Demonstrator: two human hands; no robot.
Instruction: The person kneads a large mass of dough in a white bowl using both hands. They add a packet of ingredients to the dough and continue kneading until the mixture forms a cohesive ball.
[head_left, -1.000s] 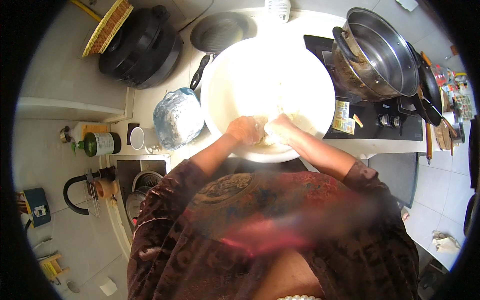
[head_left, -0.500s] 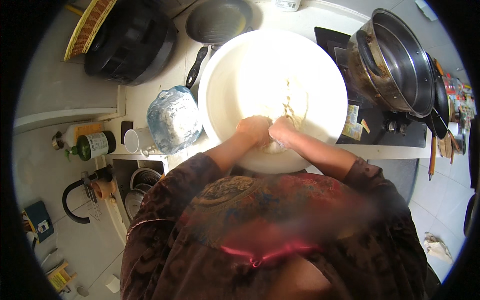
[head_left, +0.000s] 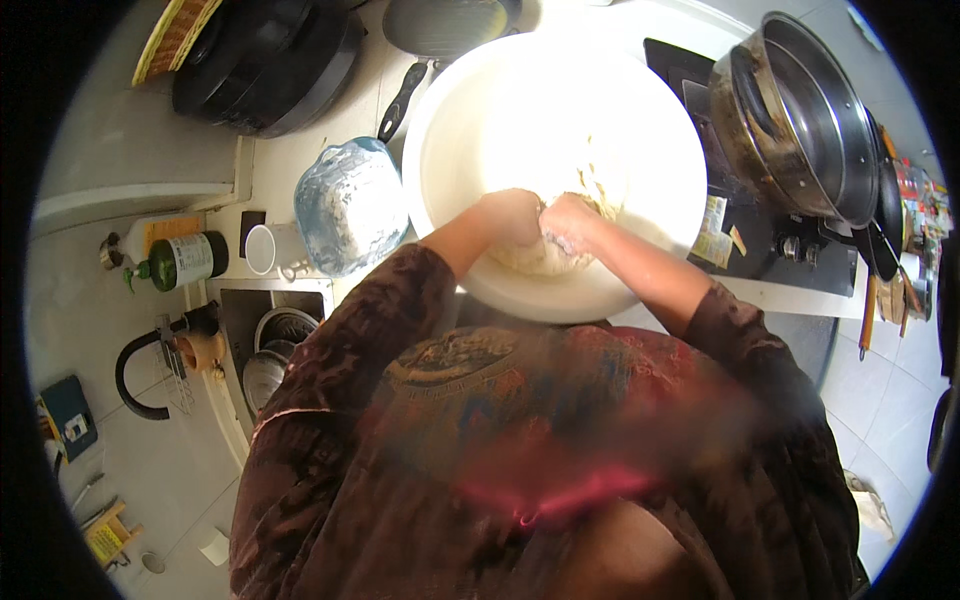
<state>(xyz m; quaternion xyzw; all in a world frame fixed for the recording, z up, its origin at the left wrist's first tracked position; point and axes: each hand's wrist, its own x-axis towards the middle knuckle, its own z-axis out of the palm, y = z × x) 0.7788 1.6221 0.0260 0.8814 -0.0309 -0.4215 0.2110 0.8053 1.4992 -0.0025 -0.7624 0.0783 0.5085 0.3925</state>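
Observation:
A large white basin point(head_left: 418, 150) stands before me with a lump of pale dough point(head_left: 535, 262) at its near side. My left hand point(head_left: 512, 215) is closed, its fingers down in the dough and mostly hidden. Right beside it, my right hand point(head_left: 576, 222) is also closed on the dough, with white smears on its fingers. The two hands nearly touch. Beyond them, bits of dough and wet streaks point(head_left: 592, 180) cling to the basin floor, where bright light washes out detail.
Left of the basin sits a blue bowl of white powder point(head_left: 352, 205), near a white cup point(head_left: 262, 250) and a green pump bottle point(head_left: 185, 262). A frying pan point(head_left: 440, 28) lies behind. At right, a steel pot point(head_left: 745, 130) stands on the black stove point(head_left: 735, 200). A sink point(head_left: 235, 300) is at left.
My hands have shifted slightly within the basin, and more dough shows on their near side. The whole view has moved a little, so the basin appears higher.

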